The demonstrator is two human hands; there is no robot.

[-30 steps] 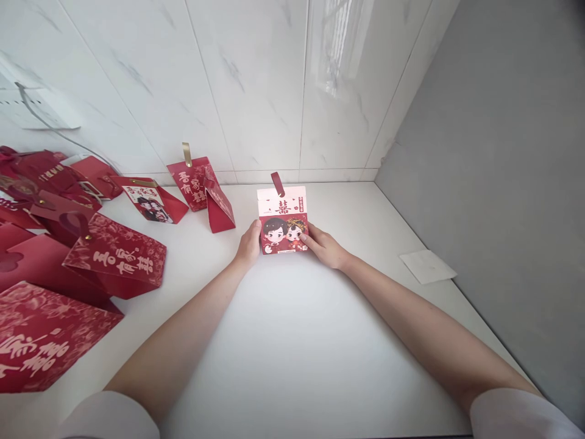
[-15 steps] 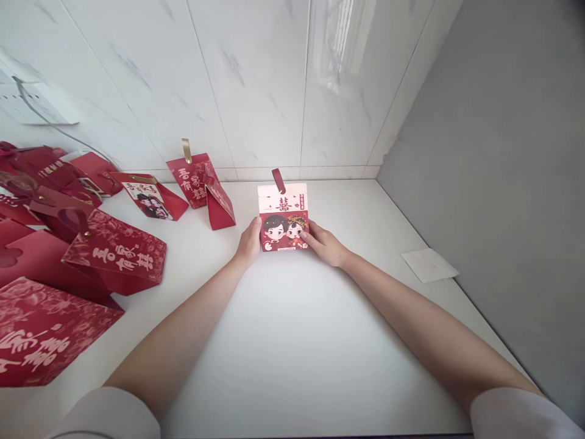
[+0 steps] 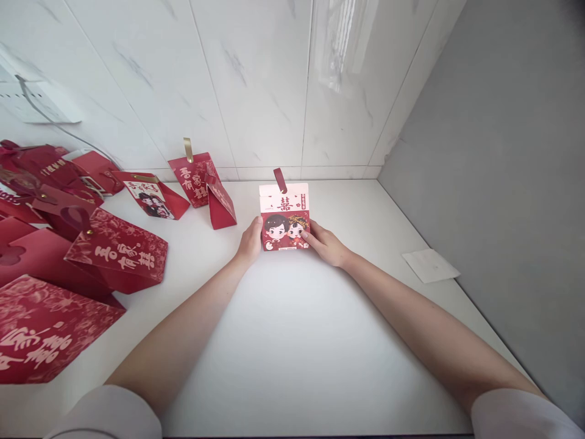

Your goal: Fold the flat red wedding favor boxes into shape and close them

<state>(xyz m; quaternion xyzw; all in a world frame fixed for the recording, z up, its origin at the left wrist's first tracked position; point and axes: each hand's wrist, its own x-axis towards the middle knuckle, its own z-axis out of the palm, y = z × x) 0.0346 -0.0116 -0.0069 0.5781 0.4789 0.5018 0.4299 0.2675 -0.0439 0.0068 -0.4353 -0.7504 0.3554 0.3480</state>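
Observation:
Between my two hands stands a red and white gift box [image 3: 286, 222], printed with a cartoon couple and a double-happiness sign. A dark red ribbon loop [image 3: 280, 180] sticks up from its top. My left hand [image 3: 251, 239] is closed against the box's left side, its fingers mostly hidden behind it. My right hand [image 3: 325, 242] grips the right side, thumb on the front and the other fingers out of sight behind. The box is upright, at or just above the white table; I cannot tell which.
Left of the hands are a red box with a gold loop [image 3: 189, 180], a narrow red box [image 3: 222, 204] and a box with a couple print [image 3: 158, 198]. Several more red boxes [image 3: 123, 253] crowd the left side. A white paper [image 3: 430, 266] lies at right by the grey wall [image 3: 512, 183].
The hands and the box keep their hold and pose. The whole view has shifted very slightly.

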